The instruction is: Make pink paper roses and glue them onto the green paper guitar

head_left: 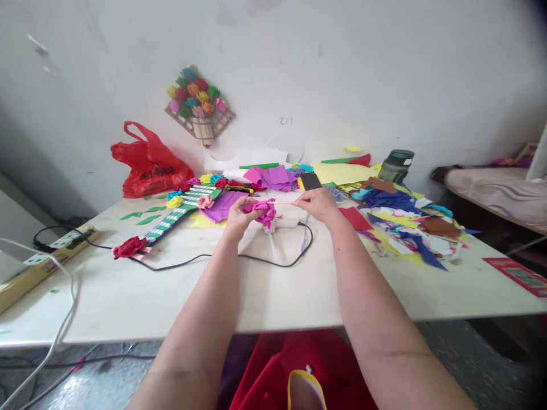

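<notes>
My left hand (241, 216) is closed on a magenta paper flower (266, 214), its folds bunched at the fingertips. Between thumb and fingers, my right hand (317, 204) pinches a thin wooden stick (284, 202). The stick's other end reaches the top of the flower; whether it goes into the paper I cannot tell. Just under both hands, a white glue gun (289, 222) with a black cord (308, 245) rests on the table (282, 296). Left of my left hand, paper roses, such as a pink one (205, 201), sit on a green-and-white striped strip (164, 226).
A red plastic bag (149, 162) stands at the back left, a dark green bottle (396, 166) at the back right. Coloured paper scraps (397, 202) heap on the right. A power strip (55, 256) lies at the left edge. Purple paper sheets (273, 177) lie behind my hands.
</notes>
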Demonstrator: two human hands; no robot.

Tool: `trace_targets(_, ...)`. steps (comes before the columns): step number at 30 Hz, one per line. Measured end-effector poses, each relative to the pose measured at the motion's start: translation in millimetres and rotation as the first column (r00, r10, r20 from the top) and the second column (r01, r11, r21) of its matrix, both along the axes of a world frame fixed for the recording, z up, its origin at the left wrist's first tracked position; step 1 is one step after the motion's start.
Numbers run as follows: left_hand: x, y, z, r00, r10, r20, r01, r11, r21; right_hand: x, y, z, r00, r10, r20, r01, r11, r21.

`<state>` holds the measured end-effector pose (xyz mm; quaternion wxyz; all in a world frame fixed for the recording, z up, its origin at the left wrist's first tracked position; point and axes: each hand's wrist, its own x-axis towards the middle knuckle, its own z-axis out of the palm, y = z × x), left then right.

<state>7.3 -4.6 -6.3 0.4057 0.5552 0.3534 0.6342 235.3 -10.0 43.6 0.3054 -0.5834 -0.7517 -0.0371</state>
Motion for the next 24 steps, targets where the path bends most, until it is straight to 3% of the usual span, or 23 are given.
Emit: trace_targets(24,-0.3,2.1,-1.3,0.990,-0.132,-0.041,0.130,0.991,-0.037,-0.9,3.7,-6.9,0.995,0.091,-0.036,-0.092,0.995,-0.041)
